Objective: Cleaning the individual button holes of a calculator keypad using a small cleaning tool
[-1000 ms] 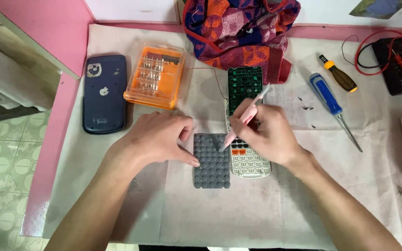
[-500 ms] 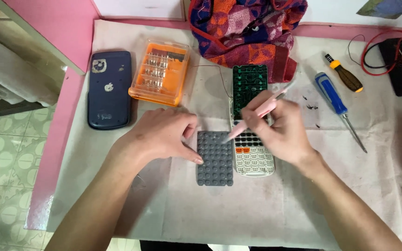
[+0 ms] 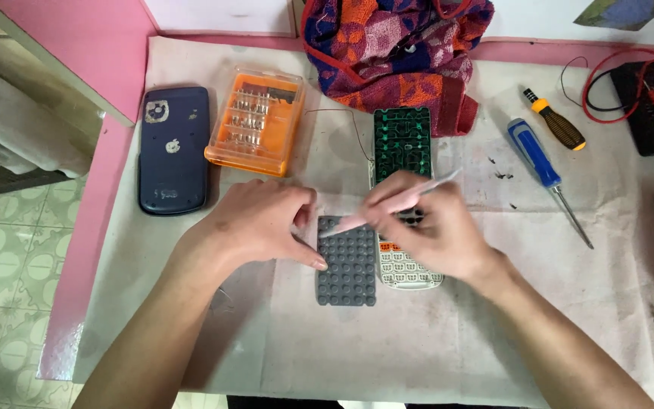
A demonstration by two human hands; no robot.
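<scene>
A grey rubber keypad mat point(image 3: 348, 265) lies on the white paper cover, next to a white calculator front with keys point(image 3: 406, 269). A green circuit board point(image 3: 401, 140) lies just beyond them. My left hand point(image 3: 259, 220) rests with its fingertips pressing the mat's left edge. My right hand point(image 3: 429, 227) holds a pink tweezers-like tool point(image 3: 387, 204), whose tip points left over the top of the mat.
A dark blue back cover point(image 3: 174, 148) and an orange bit case point(image 3: 255, 121) lie at the left. A patterned cloth point(image 3: 395, 45) is at the back. A blue screwdriver point(image 3: 543, 170), a small yellow-black screwdriver point(image 3: 555, 121) and a multimeter with red leads point(image 3: 649, 106) sit right.
The pink tool has swung down from pointing steeply at the calculator front to lying flatter, with its tip moved left over the grey mat. My left hand stays on the mat.
</scene>
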